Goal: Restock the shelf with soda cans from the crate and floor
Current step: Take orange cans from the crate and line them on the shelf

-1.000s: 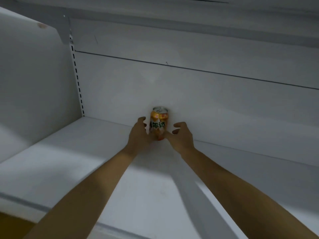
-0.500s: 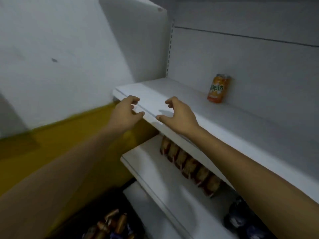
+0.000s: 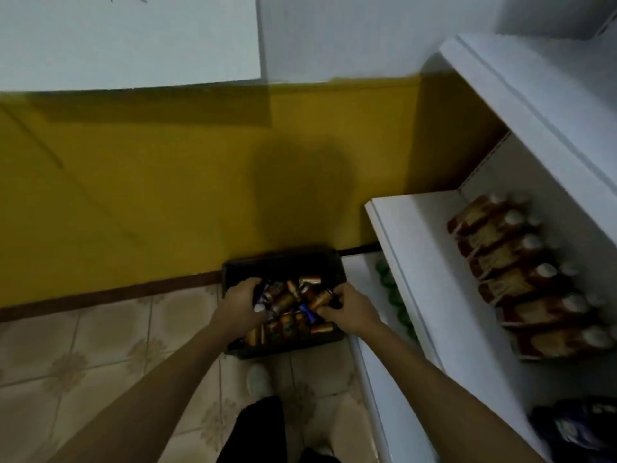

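Since a can went on the upper shelf [image 3: 521, 105], we've dropped both hands into the floor crate [image 3: 283, 259]: right hand [image 3: 349, 310] fingers curl round an orange can [image 3: 320, 297]; left hand [image 3: 237, 307] grip we can't tell. Next pick underway.

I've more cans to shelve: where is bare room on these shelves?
The white middle shelf is bare along its front, between its edge and the row of brown bottles. The white top shelf shows bare too. The black crate is crowded with cans.

Shiny metal cans [image 3: 286, 300], matt plastic crate [image 3: 283, 261]
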A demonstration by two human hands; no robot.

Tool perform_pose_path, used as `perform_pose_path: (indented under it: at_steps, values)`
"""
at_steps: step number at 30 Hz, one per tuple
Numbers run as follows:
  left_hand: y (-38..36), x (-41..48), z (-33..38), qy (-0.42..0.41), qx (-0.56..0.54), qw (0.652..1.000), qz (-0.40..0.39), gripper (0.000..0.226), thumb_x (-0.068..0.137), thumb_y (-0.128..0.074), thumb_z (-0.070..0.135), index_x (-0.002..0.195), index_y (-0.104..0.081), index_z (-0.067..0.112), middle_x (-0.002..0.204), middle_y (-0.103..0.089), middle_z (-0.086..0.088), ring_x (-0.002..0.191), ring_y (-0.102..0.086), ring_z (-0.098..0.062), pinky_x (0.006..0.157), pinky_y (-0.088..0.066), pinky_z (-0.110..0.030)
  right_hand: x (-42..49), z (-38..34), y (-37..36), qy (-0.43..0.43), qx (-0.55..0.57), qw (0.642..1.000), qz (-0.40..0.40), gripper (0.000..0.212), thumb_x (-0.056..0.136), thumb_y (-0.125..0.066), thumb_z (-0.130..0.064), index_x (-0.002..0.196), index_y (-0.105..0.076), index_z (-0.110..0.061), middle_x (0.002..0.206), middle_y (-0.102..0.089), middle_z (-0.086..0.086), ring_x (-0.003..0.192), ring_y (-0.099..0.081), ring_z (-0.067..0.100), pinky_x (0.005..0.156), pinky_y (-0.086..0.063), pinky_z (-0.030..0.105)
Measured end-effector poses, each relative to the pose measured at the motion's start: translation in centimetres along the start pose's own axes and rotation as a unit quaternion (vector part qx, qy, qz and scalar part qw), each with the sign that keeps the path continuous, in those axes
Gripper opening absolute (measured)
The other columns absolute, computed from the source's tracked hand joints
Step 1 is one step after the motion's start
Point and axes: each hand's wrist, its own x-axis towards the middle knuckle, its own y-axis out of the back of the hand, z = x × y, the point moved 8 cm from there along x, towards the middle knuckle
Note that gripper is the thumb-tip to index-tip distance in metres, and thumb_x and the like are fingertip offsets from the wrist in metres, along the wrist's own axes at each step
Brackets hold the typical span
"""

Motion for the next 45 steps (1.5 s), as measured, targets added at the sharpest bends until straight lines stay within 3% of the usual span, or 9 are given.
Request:
perform_pose_path:
  at_steps: [5,10,19,23,27,32,34,38,45]
  values:
    - [-2.0,2.2,-6.2,0.048,-0.034,0.998,-0.024,0.064,0.080,-0.074,0.031,0.135,-0.046,0.012,0.129,-0.055,-0.011,0.112,-0.056,-0.029,0.088,-0.047,-0.037,3.9,2.0,-4.6,-0.062,0.016,0.996,-0.057,0.055,0.087,-0.068,-0.031,0.132,-0.044,-0.011,0.126,-0.057,0.007,0.101,-0.053,0.014,0.075,-0.039,0.020]
    - [-7.3,8.0,-11.4,0.088,-0.103,0.988,-0.070,0.055,0.086,-0.070,0.021,0.135,-0.045,0.015,0.126,-0.059,-0.009,0.113,-0.058,-0.028,0.085,-0.044,-0.029,11.9,6.2,-9.6,-0.113,0.024,0.990,-0.084,0.035,0.092,-0.062,-0.023,0.122,-0.052,-0.010,0.118,-0.061,0.010,0.096,-0.055,0.017,0.077,-0.043,0.023]
    - [-26.5,19.3,-24.2,0.244,-0.220,0.936,-0.126,0.042,0.087,-0.067,0.015,0.125,-0.050,0.010,0.112,-0.062,-0.005,0.110,-0.060,-0.026,0.096,-0.048,-0.041,30.1,20.7,-24.9,-0.181,0.027,0.973,-0.141,0.026,0.085,-0.070,-0.025,0.104,-0.053,-0.020,0.104,-0.061,0.002,0.104,-0.060,0.023,0.085,-0.048,0.033]
    - [-32.7,25.2,-27.8,0.253,-0.212,0.937,-0.116,0.040,0.086,-0.068,0.015,0.122,-0.052,0.012,0.107,-0.062,0.000,0.103,-0.061,-0.022,0.093,-0.050,-0.039,39.0,23.6,-30.5,-0.114,-0.001,0.985,-0.132,0.060,0.074,-0.072,-0.044,0.125,-0.048,-0.024,0.115,-0.063,0.001,0.106,-0.061,0.024,0.090,-0.050,0.043]
    - [-39.1,31.4,-30.9,0.237,-0.201,0.939,-0.147,0.044,0.086,-0.069,0.019,0.124,-0.049,0.015,0.103,-0.060,-0.001,0.099,-0.059,-0.022,0.082,-0.046,-0.031,47.8,28.4,-37.1,-0.083,-0.030,0.986,-0.140,0.086,0.050,-0.057,-0.074,0.122,-0.053,-0.028,0.116,-0.064,0.000,0.104,-0.064,0.024,0.086,-0.054,0.046]
    - [-42.8,33.8,-33.1,0.237,-0.214,0.938,-0.136,0.059,0.081,-0.073,0.016,0.131,-0.042,0.017,0.113,-0.058,-0.002,0.108,-0.057,-0.021,0.096,-0.048,-0.042,51.3,29.5,-40.4,-0.081,-0.143,0.977,-0.137,0.117,0.042,-0.055,-0.086,0.142,-0.038,-0.028,0.136,-0.049,0.010,0.125,-0.048,0.035,0.096,-0.047,0.053]
    - [-43.2,33.3,-33.2,0.239,-0.214,0.937,-0.140,0.067,0.080,-0.074,0.016,0.137,-0.038,0.020,0.120,-0.059,-0.003,0.111,-0.058,-0.021,0.095,-0.049,-0.041,51.0,29.7,-40.1,-0.100,-0.160,0.971,-0.149,0.109,0.054,-0.063,-0.078,0.146,-0.029,-0.032,0.141,-0.045,0.010,0.129,-0.044,0.036,0.099,-0.044,0.054]
    - [-41.1,31.5,-30.8,0.224,-0.173,0.948,-0.144,0.073,0.081,-0.074,0.017,0.141,-0.032,0.018,0.120,-0.060,0.000,0.112,-0.058,-0.018,0.085,-0.042,-0.024,48.5,27.8,-37.1,-0.070,-0.092,0.985,-0.128,0.075,0.066,-0.069,-0.064,0.130,-0.047,-0.033,0.130,-0.056,0.003,0.119,-0.053,0.029,0.094,-0.048,0.044]
    - [-29.5,25.5,-21.2,0.161,-0.124,0.976,-0.074,0.107,0.060,-0.083,0.050,0.147,-0.023,0.030,0.143,-0.043,0.000,0.126,-0.047,-0.026,0.097,-0.047,-0.048,37.4,20.3,-25.9,-0.176,0.265,0.937,-0.148,0.042,0.068,-0.082,-0.037,0.103,-0.061,-0.030,0.106,-0.066,-0.002,0.098,-0.066,0.023,0.073,-0.060,0.039]
